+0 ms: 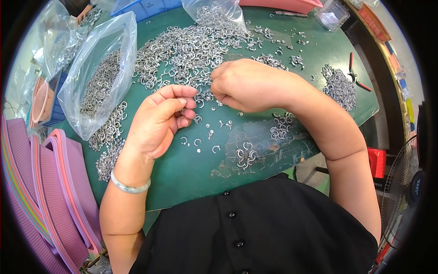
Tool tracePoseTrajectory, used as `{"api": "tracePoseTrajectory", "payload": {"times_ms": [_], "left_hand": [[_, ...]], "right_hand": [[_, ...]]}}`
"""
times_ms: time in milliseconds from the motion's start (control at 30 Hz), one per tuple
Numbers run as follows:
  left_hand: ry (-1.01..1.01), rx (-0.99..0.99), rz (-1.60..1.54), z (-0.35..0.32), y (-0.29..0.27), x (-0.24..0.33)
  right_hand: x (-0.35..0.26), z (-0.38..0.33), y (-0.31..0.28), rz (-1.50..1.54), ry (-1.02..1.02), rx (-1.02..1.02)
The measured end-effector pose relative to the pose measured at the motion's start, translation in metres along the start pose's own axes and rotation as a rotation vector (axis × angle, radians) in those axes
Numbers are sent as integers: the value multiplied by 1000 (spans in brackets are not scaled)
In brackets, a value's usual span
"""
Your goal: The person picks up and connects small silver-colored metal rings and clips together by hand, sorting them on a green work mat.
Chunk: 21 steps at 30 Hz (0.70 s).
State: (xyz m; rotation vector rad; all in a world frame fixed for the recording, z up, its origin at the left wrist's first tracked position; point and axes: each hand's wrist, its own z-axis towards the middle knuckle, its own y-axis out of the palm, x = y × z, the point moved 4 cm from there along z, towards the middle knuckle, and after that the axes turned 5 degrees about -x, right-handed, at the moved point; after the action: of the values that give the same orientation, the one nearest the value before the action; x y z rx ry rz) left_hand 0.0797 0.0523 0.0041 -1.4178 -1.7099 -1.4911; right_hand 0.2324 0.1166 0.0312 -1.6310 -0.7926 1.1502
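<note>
My left hand (159, 116), a pale bangle on its wrist, is closed over the green tabletop (182, 182). Its thumb presses toward the curled fingers; whatever lies between them is too small to make out. Close by on the right, my right hand (239, 85) reaches in with bent fingers pointing down, their tips mostly hidden. Both hands are at the near edge of a wide heap of small silver C-shaped metal pieces (191, 50). Loose rings and tiny studs (210, 133) lie just below the hands. A small cluster of curved pieces (246, 157) sits nearer my body.
At the left, an open clear plastic bag (130, 50) holds more metal pieces. Red-handled pliers (360, 84) lie beside a small grey pile (338, 89) on the right. A blue bin (146, 8) and a pink tray (283, 2) line the back; purple baskets (68, 173) stand left, a fan (404, 182) right.
</note>
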Motion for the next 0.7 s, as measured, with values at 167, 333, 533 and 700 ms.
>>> {"api": "tracePoseTrajectory", "payload": {"times_ms": [167, 333, 533, 700], "left_hand": [[-3, -10, -10, 0, 1, 1], [1, 13, -1, -1, 2, 1], [-16, 30, 78, -2, 2, 1], [-28, 10, 152, -2, 3, 0]], "right_hand": [[1, -1, 0, -79, 12, -17], [4, -6, -16, 44, 9, -19], [-18, -28, -9, 198, -178, -471], [5, -27, -20, 239, -38, -168]]}}
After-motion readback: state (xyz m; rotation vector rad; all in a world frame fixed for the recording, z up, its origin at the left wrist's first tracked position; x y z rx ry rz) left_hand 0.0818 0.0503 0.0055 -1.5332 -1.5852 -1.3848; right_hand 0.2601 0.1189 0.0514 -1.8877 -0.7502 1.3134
